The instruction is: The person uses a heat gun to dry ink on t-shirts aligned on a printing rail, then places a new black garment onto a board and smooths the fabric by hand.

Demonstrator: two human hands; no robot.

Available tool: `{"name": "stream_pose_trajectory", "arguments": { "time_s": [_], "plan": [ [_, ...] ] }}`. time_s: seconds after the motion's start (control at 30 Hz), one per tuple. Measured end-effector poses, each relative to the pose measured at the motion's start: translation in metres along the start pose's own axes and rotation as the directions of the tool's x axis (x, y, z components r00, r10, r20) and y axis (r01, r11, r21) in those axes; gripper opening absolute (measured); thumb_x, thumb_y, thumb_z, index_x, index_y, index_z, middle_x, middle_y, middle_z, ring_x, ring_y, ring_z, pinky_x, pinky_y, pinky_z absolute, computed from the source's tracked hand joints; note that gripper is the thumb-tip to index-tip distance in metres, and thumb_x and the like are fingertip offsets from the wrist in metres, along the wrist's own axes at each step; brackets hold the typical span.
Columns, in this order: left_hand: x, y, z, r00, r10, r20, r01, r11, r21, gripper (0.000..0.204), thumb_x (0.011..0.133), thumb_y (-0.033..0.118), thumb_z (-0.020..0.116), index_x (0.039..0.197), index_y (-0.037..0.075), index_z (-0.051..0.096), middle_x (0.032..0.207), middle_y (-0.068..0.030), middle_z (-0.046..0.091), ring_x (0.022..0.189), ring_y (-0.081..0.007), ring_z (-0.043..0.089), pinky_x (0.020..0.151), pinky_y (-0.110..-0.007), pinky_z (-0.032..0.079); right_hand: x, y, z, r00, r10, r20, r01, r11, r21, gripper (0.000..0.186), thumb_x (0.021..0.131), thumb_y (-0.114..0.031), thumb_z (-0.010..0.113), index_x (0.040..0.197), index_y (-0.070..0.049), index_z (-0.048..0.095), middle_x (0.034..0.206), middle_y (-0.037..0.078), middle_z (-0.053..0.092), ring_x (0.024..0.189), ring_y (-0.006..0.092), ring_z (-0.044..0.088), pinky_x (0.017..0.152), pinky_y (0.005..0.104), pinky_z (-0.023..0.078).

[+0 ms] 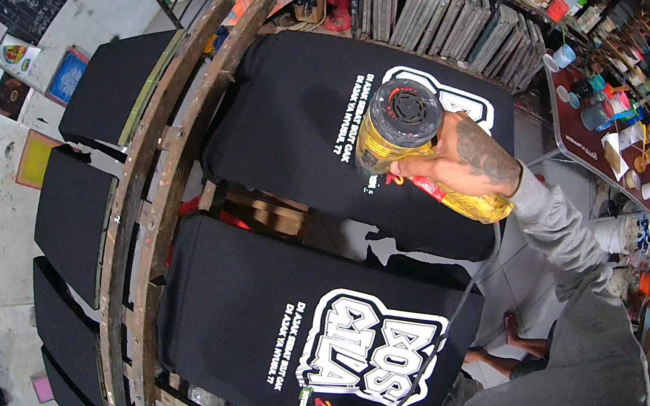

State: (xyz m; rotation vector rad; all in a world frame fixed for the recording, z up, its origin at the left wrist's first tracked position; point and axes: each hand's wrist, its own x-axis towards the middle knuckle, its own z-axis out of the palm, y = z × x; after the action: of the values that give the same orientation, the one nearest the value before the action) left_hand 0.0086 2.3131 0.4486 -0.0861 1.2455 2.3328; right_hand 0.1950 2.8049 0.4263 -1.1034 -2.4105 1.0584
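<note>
Head view: the grip, a right hand (468, 157), is wrapped around the handle of a yellow heat gun (384, 141), thumb and fingers curled well in; the left hand's state cannot be told. The gun's body is just left of the grip, above a printed black shirt (268, 118); contact with the cloth cannot be determined. Left of the grip, bare cloth gives open room as far as the wooden rails (147, 258); to its right, the shirt's edge is near. Below-left, a gap separates this shirt from a second black shirt (212, 299). A grey cord (469, 292) drops below the grip and crosses the second shirt's white print (375, 349), an obstruction there. Above the grip stands a row of frames (440, 16); well to the right, a worktop (574, 122) carries pots (602, 111).
</note>
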Motion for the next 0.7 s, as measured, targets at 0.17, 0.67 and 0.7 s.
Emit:
{"name": "stream_pose_trajectory", "arguments": {
  "time_s": [0.17, 0.67, 0.7],
  "plan": [
    [0.000, 0.006, -0.003, 0.999, -0.033, 0.011, 0.034, 0.999, -0.029, 0.007, 0.088, 0.005, 0.050, 0.085, 0.010, 0.049, 0.053, 0.0037, 0.036, 0.042, -0.0097, 0.029, 0.056, -0.031, 0.033, 0.004, 0.001, 0.002, 0.999, -0.035, 0.037, 0.036, 0.998, -0.046, 0.037, 0.081, -0.025, 0.076, 0.113, -0.006, 0.070, 0.090, 0.014, 0.074, 0.083, 0.0256, 0.071, 0.079, 0.0373, 0.053],
    [-0.006, 0.003, 0.000, 0.996, 0.049, -0.080, -0.051, 0.998, -0.021, 0.007, 0.088, 0.003, 0.047, 0.085, 0.008, 0.050, 0.052, 0.0031, 0.036, 0.041, -0.0106, 0.029, 0.052, -0.029, 0.034, -0.001, -0.001, -0.010, 0.998, 0.065, 0.006, -0.064, 0.993, -0.095, 0.039, 0.083, -0.026, 0.074, 0.116, -0.008, 0.069, 0.107, 0.015, 0.073, 0.098, 0.0287, 0.069, 0.089, 0.0365, 0.051],
    [-0.008, 0.004, 0.000, 0.997, 0.039, -0.068, -0.042, 0.998, -0.041, 0.007, 0.088, 0.002, 0.047, 0.085, 0.008, 0.050, 0.052, 0.0029, 0.036, 0.041, -0.0107, 0.029, 0.053, -0.029, 0.034, -0.004, -0.001, -0.008, 0.997, 0.053, -0.053, -0.057, 0.995, -0.084, 0.039, 0.082, -0.025, 0.075, 0.117, -0.008, 0.069, 0.107, 0.015, 0.072, 0.098, 0.0287, 0.069, 0.089, 0.0365, 0.051]
  ]
}}
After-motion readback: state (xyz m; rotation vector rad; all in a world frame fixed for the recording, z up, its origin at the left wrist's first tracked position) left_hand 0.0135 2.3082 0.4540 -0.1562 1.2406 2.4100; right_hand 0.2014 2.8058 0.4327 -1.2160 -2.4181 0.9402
